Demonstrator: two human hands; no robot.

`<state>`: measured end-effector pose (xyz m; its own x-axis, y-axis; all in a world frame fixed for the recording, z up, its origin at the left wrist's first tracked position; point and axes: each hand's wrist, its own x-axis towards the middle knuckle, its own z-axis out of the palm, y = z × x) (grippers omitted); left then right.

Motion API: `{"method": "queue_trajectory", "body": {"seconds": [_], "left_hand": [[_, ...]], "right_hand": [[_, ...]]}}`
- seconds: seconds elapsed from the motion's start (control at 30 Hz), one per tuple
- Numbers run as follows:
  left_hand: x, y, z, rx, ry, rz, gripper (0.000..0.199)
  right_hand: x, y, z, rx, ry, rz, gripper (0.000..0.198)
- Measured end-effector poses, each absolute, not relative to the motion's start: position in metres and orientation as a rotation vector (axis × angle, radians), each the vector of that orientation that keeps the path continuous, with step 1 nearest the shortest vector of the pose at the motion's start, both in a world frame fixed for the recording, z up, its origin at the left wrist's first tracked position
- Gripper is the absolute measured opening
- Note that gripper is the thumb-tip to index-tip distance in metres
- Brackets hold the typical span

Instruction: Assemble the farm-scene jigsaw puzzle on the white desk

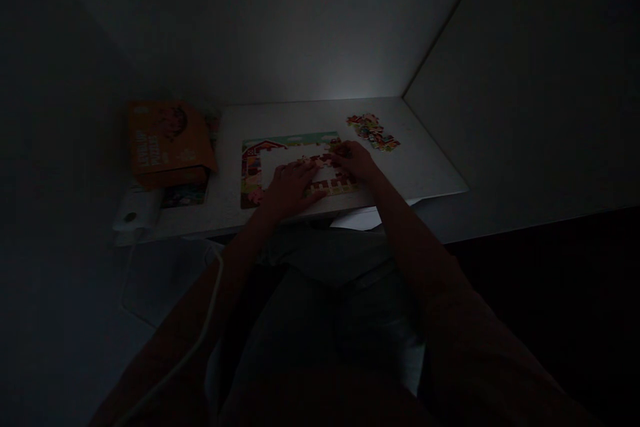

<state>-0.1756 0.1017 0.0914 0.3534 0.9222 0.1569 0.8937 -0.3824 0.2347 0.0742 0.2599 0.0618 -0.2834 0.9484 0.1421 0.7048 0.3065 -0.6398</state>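
A farm-themed jigsaw puzzle (265, 145) lies on the white tabletop, its frame joined around a partly filled middle. My left hand (290, 190) rests over the lower middle with its fingers stretched out, the fingertips touching joined pieces. At the puzzle's right side, my right hand (355, 160) has its fingers pinched together on a puzzle piece (334, 147) by the inner border. The fingers partly cover that piece, and the dim light hides its details. A loose heap of puzzle pieces (374, 132) lies to the right, beyond my right hand.
An orange puzzle box (170, 143) lies at the left of the table (425, 167), over a dark printed sheet or card (185, 195). Near the left front corner sits a white device (137, 210) with a cable (215, 293) nearby. Walls stand behind and to the right.
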Motion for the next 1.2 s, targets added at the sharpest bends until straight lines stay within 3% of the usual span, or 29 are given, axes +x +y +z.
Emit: {"method": "queue_trajectory", "body": {"seconds": [0.37, 0.7, 1.2], "left_hand": [[-0.172, 0.1, 0.093, 2.481, 1.71, 0.388, 0.076], [-0.174, 0.101, 0.09, 2.493, 1.683, 0.405, 0.08], [-0.176, 0.102, 0.09, 2.518, 1.667, 0.385, 0.082]], "right_hand": [[0.069, 0.264, 0.055, -1.619, -2.171, 0.393, 0.054], [0.065, 0.262, 0.057, -1.673, -2.144, 0.385, 0.06], [0.069, 0.265, 0.058, -1.629, -2.162, 0.434, 0.055]]}}
